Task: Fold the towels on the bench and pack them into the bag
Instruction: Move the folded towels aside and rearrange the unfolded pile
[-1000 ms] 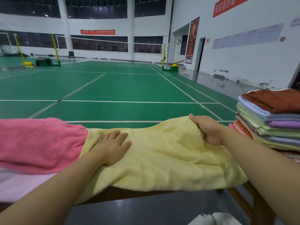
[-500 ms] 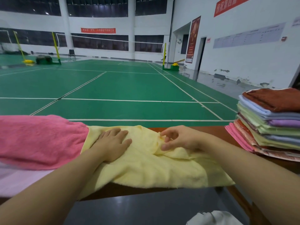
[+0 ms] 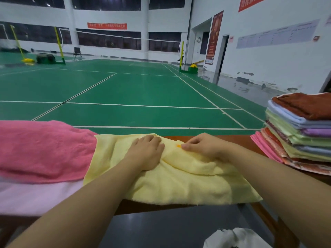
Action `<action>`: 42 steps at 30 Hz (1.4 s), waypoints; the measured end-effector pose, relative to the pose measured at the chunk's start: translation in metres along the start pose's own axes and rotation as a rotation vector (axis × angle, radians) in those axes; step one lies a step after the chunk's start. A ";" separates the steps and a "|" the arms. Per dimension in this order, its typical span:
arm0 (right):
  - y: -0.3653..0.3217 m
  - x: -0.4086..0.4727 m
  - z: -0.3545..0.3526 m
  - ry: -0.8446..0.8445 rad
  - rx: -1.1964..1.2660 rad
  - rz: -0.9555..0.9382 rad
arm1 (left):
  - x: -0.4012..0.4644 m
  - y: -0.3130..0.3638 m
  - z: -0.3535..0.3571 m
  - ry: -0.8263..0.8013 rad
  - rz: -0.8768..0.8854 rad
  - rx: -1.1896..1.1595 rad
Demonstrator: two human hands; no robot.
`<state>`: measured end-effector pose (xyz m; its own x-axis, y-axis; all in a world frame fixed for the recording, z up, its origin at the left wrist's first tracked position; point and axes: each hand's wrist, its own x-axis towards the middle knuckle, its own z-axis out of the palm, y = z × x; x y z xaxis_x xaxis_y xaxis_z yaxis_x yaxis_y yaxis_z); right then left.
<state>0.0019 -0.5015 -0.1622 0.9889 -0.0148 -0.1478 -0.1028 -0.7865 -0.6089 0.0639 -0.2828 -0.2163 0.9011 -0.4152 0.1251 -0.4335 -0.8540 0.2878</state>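
yellow towel [image 3: 179,183] lies across the wooden bench [image 3: 206,138] in the lower centre of the frame, its right part folded over toward the middle. left hand [image 3: 146,153] presses flat on it, fingers straight. right hand [image 3: 202,146], just beside, pinches the folded edge at a small orange tag [image 3: 178,146] (thumb and forefinger together). pink towel [image 3: 41,149] lies at centre left, touching the yellow one. a stack of folded towels [image 3: 300,133] sits at right, and a white bag [image 3: 236,238] shows at the bottom edge.
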 end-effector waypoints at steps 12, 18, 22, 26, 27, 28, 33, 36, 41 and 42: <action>0.003 0.007 -0.080 0.977 0.230 0.239 | 0.004 -0.001 0.009 0.104 -0.068 -0.078; 0.022 0.006 -0.091 0.686 0.175 0.144 | 0.007 -0.006 0.011 0.140 -0.072 0.082; 0.053 -0.006 -0.073 0.673 -0.104 0.260 | -0.002 0.000 0.005 0.230 -0.089 0.075; 0.081 -0.024 -0.061 0.463 -0.471 0.562 | -0.011 0.005 0.001 0.273 -0.086 0.052; 0.087 -0.026 -0.060 0.398 -0.495 0.596 | -0.013 0.005 0.000 0.273 -0.092 0.041; 0.090 -0.029 -0.060 0.376 -0.472 0.601 | -0.014 0.005 0.000 0.275 -0.093 0.037; 0.084 -0.041 -0.065 0.473 0.128 0.522 | -0.020 0.005 0.000 0.280 -0.090 0.045; 0.081 -0.052 -0.066 0.496 0.547 0.386 | -0.024 0.005 0.000 0.264 -0.061 0.049; 0.082 -0.068 -0.070 0.562 0.586 0.331 | -0.031 0.006 -0.001 0.208 -0.051 0.061; 0.084 -0.069 -0.072 0.603 0.452 0.358 | -0.032 0.006 -0.001 0.197 -0.052 0.068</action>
<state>-0.0670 -0.6106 -0.1472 0.7628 -0.6461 -0.0281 -0.3283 -0.3493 -0.8776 0.0322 -0.2742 -0.2172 0.9042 -0.3066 0.2974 -0.3806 -0.8943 0.2352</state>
